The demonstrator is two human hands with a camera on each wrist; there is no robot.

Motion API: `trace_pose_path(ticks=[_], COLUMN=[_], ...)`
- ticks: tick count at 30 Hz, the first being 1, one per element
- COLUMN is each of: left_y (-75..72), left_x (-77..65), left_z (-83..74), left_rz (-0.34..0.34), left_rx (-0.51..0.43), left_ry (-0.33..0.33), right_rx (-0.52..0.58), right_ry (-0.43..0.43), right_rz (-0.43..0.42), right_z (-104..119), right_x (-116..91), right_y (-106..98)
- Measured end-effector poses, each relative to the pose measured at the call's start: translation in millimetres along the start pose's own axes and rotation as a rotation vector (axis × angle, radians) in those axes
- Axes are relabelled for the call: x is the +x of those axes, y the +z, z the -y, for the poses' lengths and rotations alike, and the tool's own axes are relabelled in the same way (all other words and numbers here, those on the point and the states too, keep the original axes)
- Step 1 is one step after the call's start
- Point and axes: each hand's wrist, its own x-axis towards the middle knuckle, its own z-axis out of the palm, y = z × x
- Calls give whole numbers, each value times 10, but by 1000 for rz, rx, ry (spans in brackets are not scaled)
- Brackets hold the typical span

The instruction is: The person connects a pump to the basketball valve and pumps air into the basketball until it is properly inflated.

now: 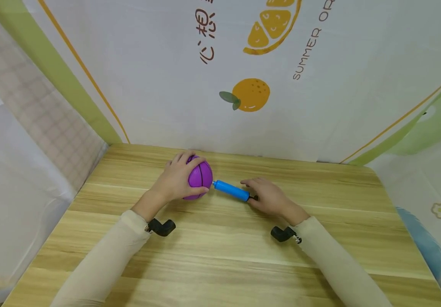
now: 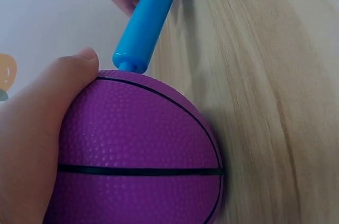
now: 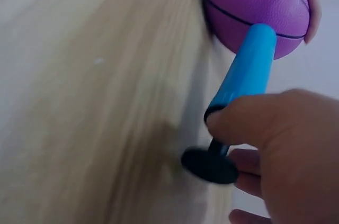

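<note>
A purple ball (image 1: 205, 170) with black seam lines rests on the wooden table (image 1: 212, 264). My left hand (image 1: 172, 181) grips it from the left, thumb on the near side and fingers over the top. To its right is a blue hand pump (image 1: 231, 190), its narrow tip against the ball's right side. Whether the tip is inside the ball is hidden. My right hand (image 1: 270, 197) holds the pump at its rear end. In the right wrist view the thumb lies on the rear collar, with the fingers beyond the black disc handle (image 3: 209, 166) and its short shaft.
Behind the table hangs a white cloth (image 1: 159, 94) printed with oranges and lettering. A checked cloth (image 1: 51, 111) hangs at the left. Black camera mounts (image 1: 161, 227) sit at both wrists, just above the tabletop.
</note>
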Motion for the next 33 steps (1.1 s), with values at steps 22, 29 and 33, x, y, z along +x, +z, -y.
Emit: trace_pose_path(ticks=[22, 29, 33], left_y=[17, 28, 24], left_x=[11, 3, 0], left_z=[-36, -18, -18], left_rz=[-13, -15, -14], left_rx=[36, 39, 36], left_ry=[-6, -6, -3], right_rx=[63, 35, 48], right_ry=[-30, -54, -26], right_rz=[29, -3, -34], right_z=[504, 597, 629], right_x=[497, 666, 692], right_y=[-129, 27, 84])
